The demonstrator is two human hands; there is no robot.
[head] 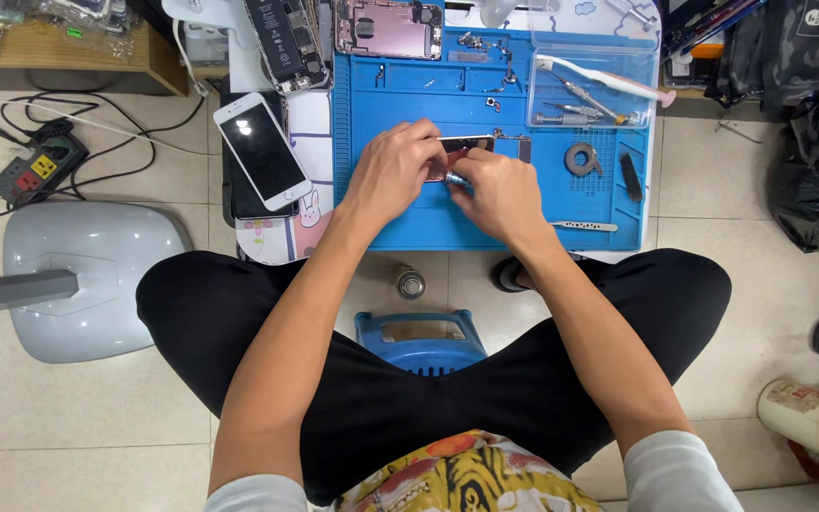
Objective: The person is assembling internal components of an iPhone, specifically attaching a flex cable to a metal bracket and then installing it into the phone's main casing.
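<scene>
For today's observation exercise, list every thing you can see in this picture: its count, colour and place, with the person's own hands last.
work mat: one, blue, on the floor ahead
small phone part: one, dark and silvery, mid-mat, between both hands
white phone: one, dark screen, left of the mat
opened phone shell: one, pink, top of the mat
toothbrush: one, white, in the clear tray, top right
tape roll: one, grey, right on the mat
tweezers: one, silver, mat's lower right
power strip: one, black, far left
stool: one, blue, between the knees
left hand: grips the part
right hand: holds a small tool at the part
</scene>
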